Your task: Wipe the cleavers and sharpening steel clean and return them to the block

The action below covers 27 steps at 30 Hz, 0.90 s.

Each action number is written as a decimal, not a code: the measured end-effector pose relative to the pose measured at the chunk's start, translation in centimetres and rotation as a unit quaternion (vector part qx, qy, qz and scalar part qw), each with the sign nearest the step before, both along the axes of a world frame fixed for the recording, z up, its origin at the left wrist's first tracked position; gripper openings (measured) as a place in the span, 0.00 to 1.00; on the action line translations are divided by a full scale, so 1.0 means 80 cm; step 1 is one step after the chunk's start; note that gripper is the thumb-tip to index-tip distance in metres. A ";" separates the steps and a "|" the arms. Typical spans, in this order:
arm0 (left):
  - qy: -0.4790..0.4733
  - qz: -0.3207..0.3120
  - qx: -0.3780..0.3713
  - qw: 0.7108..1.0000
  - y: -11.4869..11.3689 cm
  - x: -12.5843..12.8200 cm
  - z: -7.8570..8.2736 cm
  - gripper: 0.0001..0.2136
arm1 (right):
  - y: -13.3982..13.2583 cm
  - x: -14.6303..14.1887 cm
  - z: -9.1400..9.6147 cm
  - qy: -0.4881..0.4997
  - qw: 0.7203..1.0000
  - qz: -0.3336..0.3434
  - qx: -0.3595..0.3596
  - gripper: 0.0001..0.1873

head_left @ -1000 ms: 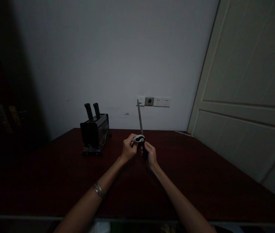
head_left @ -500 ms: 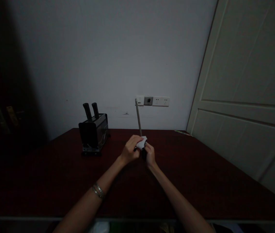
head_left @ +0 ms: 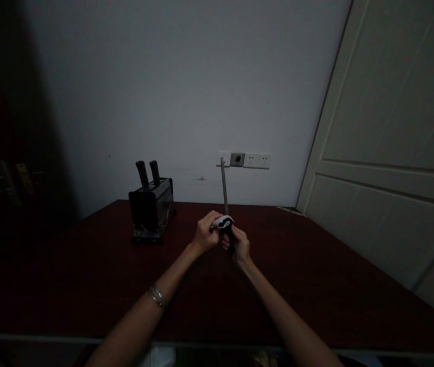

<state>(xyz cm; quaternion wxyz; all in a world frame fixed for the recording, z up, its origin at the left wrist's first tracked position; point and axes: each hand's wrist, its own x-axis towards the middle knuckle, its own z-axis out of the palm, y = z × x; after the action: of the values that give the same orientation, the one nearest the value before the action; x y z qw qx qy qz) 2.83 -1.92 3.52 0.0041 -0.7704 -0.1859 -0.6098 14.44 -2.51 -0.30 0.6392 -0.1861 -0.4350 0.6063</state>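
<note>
My left hand (head_left: 205,233) is closed on a small white cloth (head_left: 224,220), which is bunched up and shows a dark wavy patch. The cloth lies against the base of a slim grey metal rod or narrow blade (head_left: 225,188) that points up and away from me. My right hand (head_left: 241,245) has its fingers wrapped round the black handle (head_left: 231,241) of that piece. Both hands are close together above the dark red table (head_left: 201,300). Whether the shaft is round or a blade seen edge-on, I cannot tell.
On the left of the table stands a black and metal block (head_left: 151,209) with two black handles (head_left: 148,173) sticking up. White wall sockets (head_left: 257,161) sit behind the rod. A pale panelled door (head_left: 373,188) borders the right side. The light is dim.
The cloth has turned in my left hand, and its dark patch now shows. My right hand's fingers have shifted on the handle, and the rod stands slightly further right. The view has shifted a little.
</note>
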 end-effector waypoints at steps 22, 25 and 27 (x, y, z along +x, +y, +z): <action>-0.086 0.045 -0.162 0.982 0.014 0.003 -0.006 0.07 | 0.000 0.005 0.000 -0.022 0.999 0.027 -0.025 0.18; -0.056 0.040 -0.158 0.985 0.006 0.005 -0.005 0.08 | 0.001 0.005 0.000 -0.019 0.999 0.019 -0.024 0.18; -0.059 0.039 -0.146 0.987 0.003 0.003 -0.003 0.08 | 0.001 0.004 0.000 -0.022 0.999 0.010 -0.023 0.19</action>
<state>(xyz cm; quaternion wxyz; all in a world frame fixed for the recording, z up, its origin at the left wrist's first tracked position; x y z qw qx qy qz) 3.07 -1.69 3.31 -0.0952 -0.7177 -0.3029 -0.6197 14.78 -2.40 -0.30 0.6189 -0.2095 -0.4369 0.6182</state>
